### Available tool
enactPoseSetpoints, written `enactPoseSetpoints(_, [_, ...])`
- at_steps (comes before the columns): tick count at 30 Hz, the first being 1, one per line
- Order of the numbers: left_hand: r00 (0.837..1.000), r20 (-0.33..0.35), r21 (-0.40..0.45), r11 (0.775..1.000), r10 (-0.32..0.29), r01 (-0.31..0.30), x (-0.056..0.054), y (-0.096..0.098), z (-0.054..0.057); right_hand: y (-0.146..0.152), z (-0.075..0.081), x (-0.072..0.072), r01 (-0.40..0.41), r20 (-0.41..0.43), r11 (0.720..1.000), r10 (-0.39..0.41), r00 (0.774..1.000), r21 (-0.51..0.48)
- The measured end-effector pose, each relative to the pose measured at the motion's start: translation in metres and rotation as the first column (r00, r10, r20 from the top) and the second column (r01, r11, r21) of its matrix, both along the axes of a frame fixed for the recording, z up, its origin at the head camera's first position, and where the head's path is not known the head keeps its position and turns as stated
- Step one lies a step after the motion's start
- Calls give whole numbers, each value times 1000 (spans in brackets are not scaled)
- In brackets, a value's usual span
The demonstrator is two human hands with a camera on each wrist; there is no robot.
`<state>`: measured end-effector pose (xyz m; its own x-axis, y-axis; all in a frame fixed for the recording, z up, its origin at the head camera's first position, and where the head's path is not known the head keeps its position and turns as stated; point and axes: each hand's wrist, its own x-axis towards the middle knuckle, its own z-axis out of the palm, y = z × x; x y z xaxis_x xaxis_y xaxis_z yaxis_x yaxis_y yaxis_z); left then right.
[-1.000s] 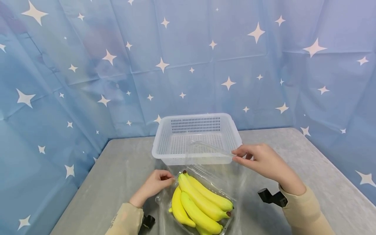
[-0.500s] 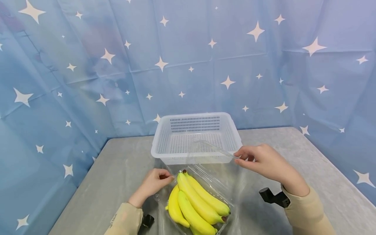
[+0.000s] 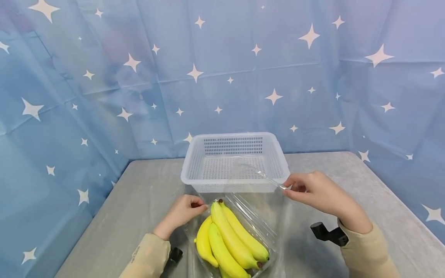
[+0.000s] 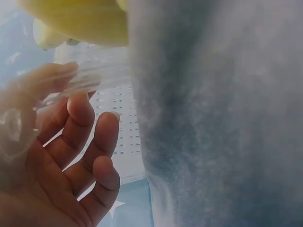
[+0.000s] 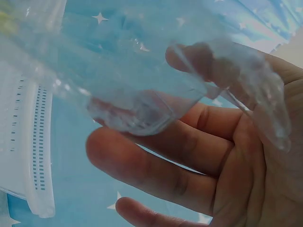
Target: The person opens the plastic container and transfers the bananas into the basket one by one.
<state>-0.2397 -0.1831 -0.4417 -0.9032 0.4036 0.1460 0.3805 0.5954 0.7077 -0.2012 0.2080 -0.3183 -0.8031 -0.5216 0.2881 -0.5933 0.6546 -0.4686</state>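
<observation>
In the head view a bunch of yellow bananas [image 3: 226, 238] lies in a clear plastic tray [image 3: 255, 216] at the lower middle. Clear plastic film surrounds the tray, and a raised part of the film [image 3: 272, 181] stretches up in front of the basket. My right hand [image 3: 313, 191] pinches that raised edge between thumb and fingers. At the tray's upper left corner, my left hand [image 3: 184, 210] pinches the film beside the banana stems. The left wrist view shows wrinkled film over the thumb and forefinger, with the other fingers loosely bent. Transparency makes the film's outline hard to follow.
A white perforated plastic basket [image 3: 234, 162] stands behind the bananas on the grey table [image 3: 149, 185]. A blue curtain [image 3: 222, 77] with white stars hangs close behind and at the sides. Dark wrist cameras [image 3: 328, 233] sit on both sleeves.
My right hand has drifted slightly right with the raised film edge, which tilts more. The bananas and tray have shifted a little left. My left hand keeps its place at the corner.
</observation>
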Motion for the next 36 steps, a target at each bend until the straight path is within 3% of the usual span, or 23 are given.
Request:
enactPoseSetpoints(17, [1000,-18,-97,995,-23,21,-12,4,10,3,1,1,-48,-5,998,48,999,32])
enactPoseSetpoints(29, [998,-50,-136,991,-25,18,-18,5,13,5,2,0,-62,65,990,54,996,130])
enactPoseSetpoints(36, [999,-38,-136,991,-24,19,-23,5,12,5,1,-1,-89,174,985,63,983,145])
